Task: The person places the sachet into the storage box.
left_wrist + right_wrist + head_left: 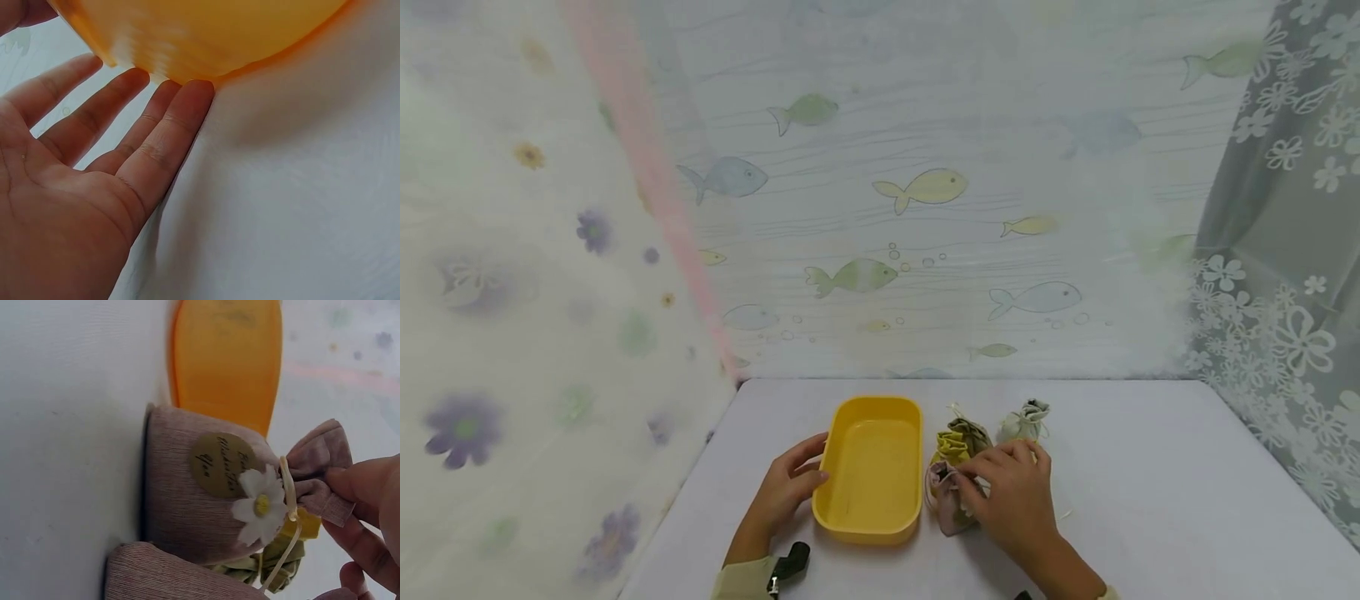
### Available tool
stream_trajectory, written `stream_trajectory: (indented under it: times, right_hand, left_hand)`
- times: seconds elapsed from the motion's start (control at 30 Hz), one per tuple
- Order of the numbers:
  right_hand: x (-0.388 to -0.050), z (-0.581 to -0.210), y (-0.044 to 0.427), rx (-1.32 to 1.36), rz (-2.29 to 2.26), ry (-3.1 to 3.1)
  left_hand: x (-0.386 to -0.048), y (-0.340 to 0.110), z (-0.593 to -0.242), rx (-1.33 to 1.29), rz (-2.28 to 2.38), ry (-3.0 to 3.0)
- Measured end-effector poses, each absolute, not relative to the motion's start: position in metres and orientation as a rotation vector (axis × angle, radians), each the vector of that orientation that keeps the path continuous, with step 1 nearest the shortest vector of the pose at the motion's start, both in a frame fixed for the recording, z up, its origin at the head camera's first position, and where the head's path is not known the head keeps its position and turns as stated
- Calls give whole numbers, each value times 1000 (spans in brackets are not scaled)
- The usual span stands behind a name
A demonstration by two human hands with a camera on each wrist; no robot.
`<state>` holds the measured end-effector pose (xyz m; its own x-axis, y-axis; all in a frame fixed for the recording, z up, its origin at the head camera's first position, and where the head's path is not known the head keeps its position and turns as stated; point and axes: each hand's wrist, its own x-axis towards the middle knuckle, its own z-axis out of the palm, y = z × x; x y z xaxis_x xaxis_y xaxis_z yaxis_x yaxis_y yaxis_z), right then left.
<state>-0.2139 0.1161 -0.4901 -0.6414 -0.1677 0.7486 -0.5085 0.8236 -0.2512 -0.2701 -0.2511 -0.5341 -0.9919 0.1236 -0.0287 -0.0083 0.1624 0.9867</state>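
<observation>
A yellow tray (872, 533) with rounded corners lies on the table. My left hand (786, 487) is at its left side, the fairly straight fingers (165, 137) touching the outer wall. Just right of the tray stands a mauve drawstring pouch (181, 481) with a round gold label and a white flower. My right hand (1015, 492) pinches its gathered top between thumb and fingers. A second mauve pouch (162, 578) shows below it in the right wrist view; the right hand hides it in the head view.
Behind the mauve pouch stand a yellow pouch (952, 446) and an olive green pouch (972, 433). A pale green pouch (1021, 423) sits farther back to the right. White cloth covers the table (1150, 483), and patterned curtains (940, 250) hang around it.
</observation>
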Motion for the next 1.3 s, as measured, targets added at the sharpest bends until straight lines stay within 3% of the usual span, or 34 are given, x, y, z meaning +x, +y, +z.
stream_trajectory:
  times: [0.6, 1.3]
  right_hand:
    - [-212, -460, 113, 579, 675, -2232]
    - [-220, -431, 107, 630, 946, -2162]
  left_hand:
    - [-269, -249, -518, 89, 1822, 2301]
    - [-282, -247, -525, 64, 1825, 2253]
